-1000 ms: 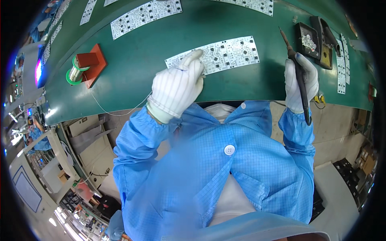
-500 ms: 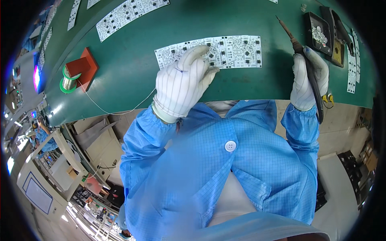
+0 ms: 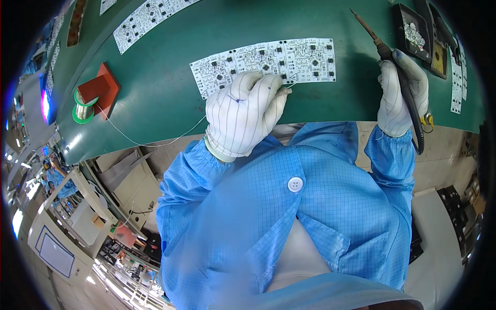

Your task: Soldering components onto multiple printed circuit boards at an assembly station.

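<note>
A white circuit board panel [image 3: 310, 51] with black components lies on the green mat in front of me. My left hand [image 3: 245, 111], in a striped white glove, is closed over the panel's near edge. It pinches solder wire [image 3: 178, 138], whose tip pokes out past the fingertips by the board. The wire runs back to a spool with green flanges [image 3: 82, 111] on a red-brown stand [image 3: 106, 88]. My right hand [image 3: 400, 98], also gloved, is closed around a soldering iron [image 3: 393, 72], its tip pointing up and away, off to the right of the panel.
At the far right stand a black tray [image 3: 413, 33] with bits of solder and an iron holder with a yellowish sponge [image 3: 439, 64]. Narrow board strips [image 3: 455, 85] lie beyond. Another panel [image 3: 147, 20] rests at the back left. The table's near edge runs below my hands.
My left hand has closed its fingers more and shifted slightly right and nearer, with the wire tip further right. The iron stays in my right hand. The whole view has shifted slightly.
</note>
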